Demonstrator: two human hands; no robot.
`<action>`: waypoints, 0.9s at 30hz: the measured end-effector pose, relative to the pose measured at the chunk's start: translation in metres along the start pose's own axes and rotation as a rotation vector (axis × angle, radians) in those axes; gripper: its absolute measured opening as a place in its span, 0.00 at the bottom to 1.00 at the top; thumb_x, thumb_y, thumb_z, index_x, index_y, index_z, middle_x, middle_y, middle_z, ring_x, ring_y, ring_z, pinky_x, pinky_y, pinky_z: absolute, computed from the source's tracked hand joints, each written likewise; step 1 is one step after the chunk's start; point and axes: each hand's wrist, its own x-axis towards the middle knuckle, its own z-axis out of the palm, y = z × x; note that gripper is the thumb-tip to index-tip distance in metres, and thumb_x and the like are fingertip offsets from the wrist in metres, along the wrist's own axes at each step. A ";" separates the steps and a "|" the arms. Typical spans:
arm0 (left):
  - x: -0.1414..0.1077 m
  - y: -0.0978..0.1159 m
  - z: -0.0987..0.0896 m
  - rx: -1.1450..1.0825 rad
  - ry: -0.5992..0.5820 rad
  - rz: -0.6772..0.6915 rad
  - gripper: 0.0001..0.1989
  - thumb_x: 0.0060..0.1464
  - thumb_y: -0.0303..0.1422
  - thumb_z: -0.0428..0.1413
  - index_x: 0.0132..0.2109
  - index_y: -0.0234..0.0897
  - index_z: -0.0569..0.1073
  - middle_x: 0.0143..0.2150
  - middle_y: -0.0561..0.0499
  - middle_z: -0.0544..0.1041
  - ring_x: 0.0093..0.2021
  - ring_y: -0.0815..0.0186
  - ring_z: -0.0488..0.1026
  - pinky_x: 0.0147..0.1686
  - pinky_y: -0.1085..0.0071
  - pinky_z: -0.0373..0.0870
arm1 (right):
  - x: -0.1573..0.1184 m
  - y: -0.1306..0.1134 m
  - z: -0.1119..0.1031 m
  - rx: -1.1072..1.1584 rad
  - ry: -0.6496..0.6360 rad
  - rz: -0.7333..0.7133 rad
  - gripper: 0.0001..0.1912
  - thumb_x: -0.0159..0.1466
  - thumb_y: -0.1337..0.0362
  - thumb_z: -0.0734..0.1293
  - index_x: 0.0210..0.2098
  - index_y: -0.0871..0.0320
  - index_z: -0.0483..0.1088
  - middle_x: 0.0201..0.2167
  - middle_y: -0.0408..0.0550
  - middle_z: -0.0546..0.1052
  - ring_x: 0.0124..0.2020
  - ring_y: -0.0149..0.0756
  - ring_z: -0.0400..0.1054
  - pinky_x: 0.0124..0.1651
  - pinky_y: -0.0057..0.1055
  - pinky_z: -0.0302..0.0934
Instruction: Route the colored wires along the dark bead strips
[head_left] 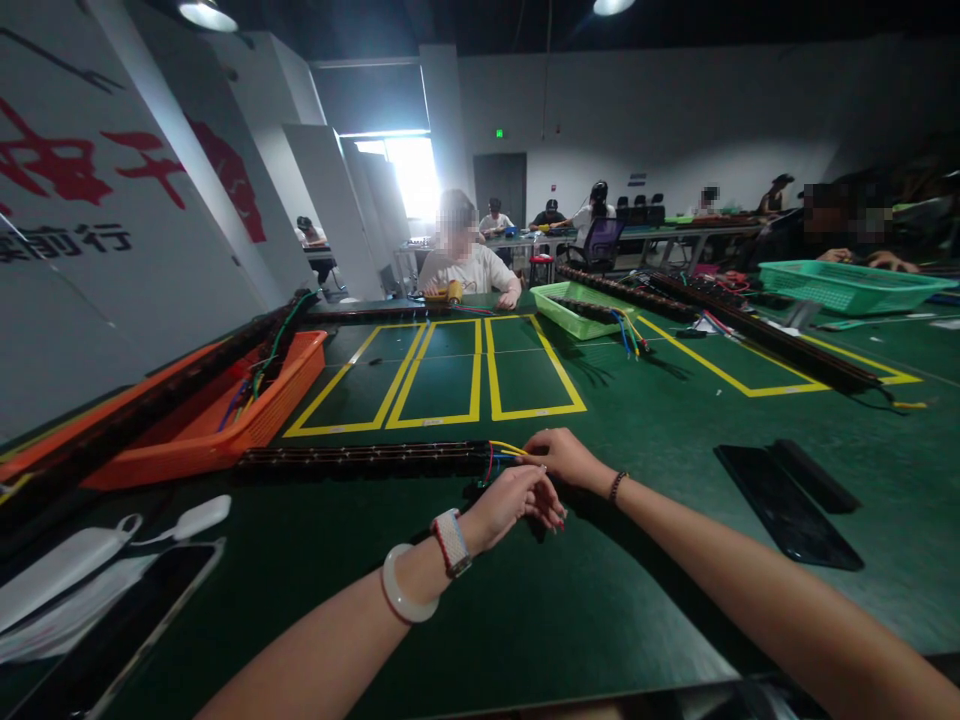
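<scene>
A long black strip with a row of small shiny spots lies crosswise on the green table. Yellow, blue and red wires come out of its right end. My right hand, with a dark beaded bracelet, is closed on the loose ends of these wires; its fingertips are partly hidden. Just in front of it and below the wires is my left hand, wearing a watch and a pale bangle. Its fingers are loosely bent and apart, with nothing visible in them, close to the right hand.
An orange basket holding black strips and wires stands at left. Further back are a light green basket and a teal basket. Phones and a white case lie near me. A person sits opposite.
</scene>
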 end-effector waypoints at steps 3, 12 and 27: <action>0.001 0.000 0.000 -0.094 0.032 0.003 0.18 0.59 0.40 0.45 0.33 0.29 0.69 0.32 0.40 0.75 0.32 0.62 0.75 0.35 0.66 0.70 | 0.000 -0.007 -0.003 -0.041 0.018 -0.014 0.12 0.60 0.61 0.64 0.31 0.63 0.76 0.28 0.49 0.77 0.28 0.33 0.68 0.30 0.25 0.55; 0.006 0.003 -0.002 -0.426 0.075 -0.051 0.26 0.60 0.49 0.40 0.42 0.29 0.69 0.39 0.38 0.75 0.42 0.59 0.73 0.50 0.57 0.64 | -0.004 -0.025 -0.008 -0.258 0.099 -0.113 0.11 0.60 0.73 0.61 0.26 0.60 0.73 0.24 0.45 0.71 0.25 0.29 0.61 0.29 0.24 0.50; 0.015 -0.007 -0.004 -0.601 0.289 0.115 0.14 0.61 0.38 0.45 0.47 0.36 0.69 0.46 0.44 0.74 0.48 0.63 0.71 0.49 0.65 0.66 | -0.017 -0.042 0.003 -0.590 0.075 -0.116 0.10 0.65 0.69 0.60 0.39 0.60 0.73 0.34 0.50 0.74 0.34 0.36 0.67 0.33 0.27 0.58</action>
